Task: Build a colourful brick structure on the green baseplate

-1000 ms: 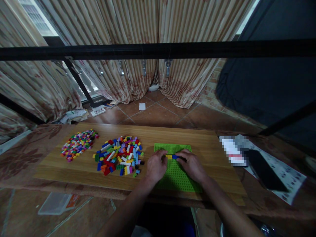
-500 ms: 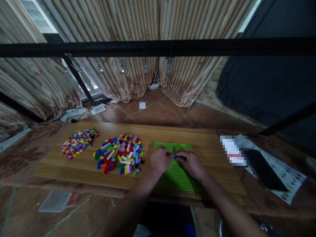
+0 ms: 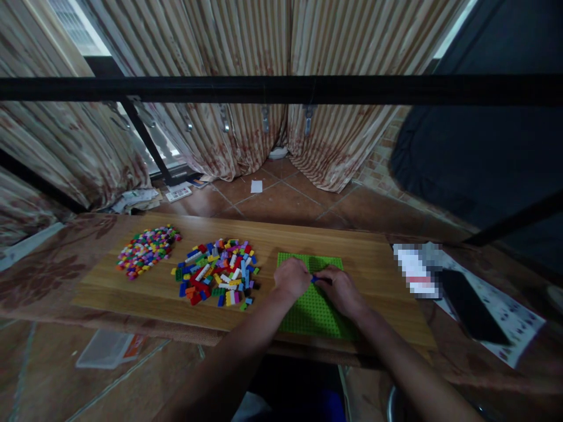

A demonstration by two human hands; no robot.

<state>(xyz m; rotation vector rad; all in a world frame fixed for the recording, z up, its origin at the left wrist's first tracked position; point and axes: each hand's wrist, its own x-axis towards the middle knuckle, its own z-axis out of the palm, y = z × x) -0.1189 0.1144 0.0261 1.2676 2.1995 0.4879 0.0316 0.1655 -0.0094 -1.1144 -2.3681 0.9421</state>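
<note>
A small blue toy brick (image 3: 314, 279) sits between my two hands, just over the upper middle of a green studded baseplate (image 3: 314, 316). My right hand (image 3: 343, 290) pinches it from the right with thumb and index finger. From the left, my left hand (image 3: 292, 278) is curled closed, its fingertips at the brick's left side and partly hidden behind the back of the hand. Left of the baseplate lies a loose pile of mixed toy bricks (image 3: 217, 272) in many colours. Farther left is a second pile of much smaller colourful pieces (image 3: 147, 249).
Everything lies on a wooden board (image 3: 264, 234) on a brown cloth-covered surface. At the right are a black phone (image 3: 475, 308) and a printed sheet (image 3: 523, 319). A black rail (image 3: 281, 89) crosses in front of the curtains. A clear plastic container (image 3: 105, 349) is on the floor.
My left hand has turned over and curled more tightly beside the blue brick. My right hand keeps its pinch in nearly the same place. The view has shifted slightly.
</note>
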